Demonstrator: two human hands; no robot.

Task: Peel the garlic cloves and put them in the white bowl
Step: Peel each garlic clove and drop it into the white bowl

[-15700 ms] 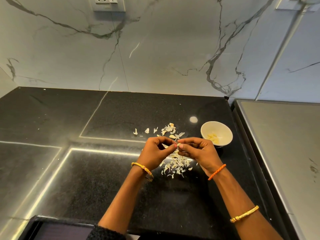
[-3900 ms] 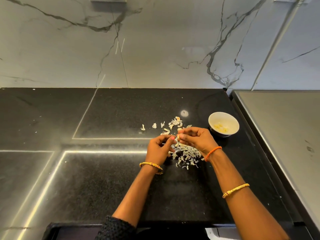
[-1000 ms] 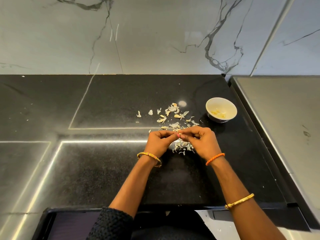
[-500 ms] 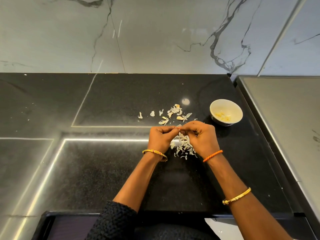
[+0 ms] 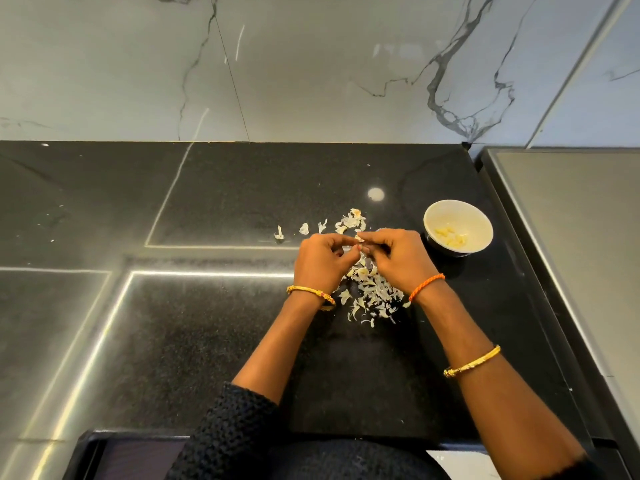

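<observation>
Black speckled stone makes up the bench (image 5: 207, 341), and the head view, the only one, looks down on both hands meeting above a heap of papery garlic skins (image 5: 372, 296). More loose skins (image 5: 349, 221) lie scattered just behind the hands.

The main risk, as I judge it, is the garlic clove (image 5: 360, 239) slipping out of the fingertips while its skin is worked off: it is small and only a pale sliver shows. If it dropped into the heap below it would be hard to tell from the scraps. A piece of skin could also cling to the clove and ride along into the white bowl (image 5: 458, 227), which stands near the right hand on the bench and already holds several peeled cloves (image 5: 450, 236). The bowl sits close enough that a careless sweep of the right wrist might knock it.

The left hand (image 5: 323, 263) has its fingers curled in, thumb and forefinger pinching the clove from its side. The right hand (image 5: 398, 259) is likewise curled, its fingertips closed on the same clove or its skin; which of the two I cannot tell. Neither hand touches the bench or the bowl.
</observation>
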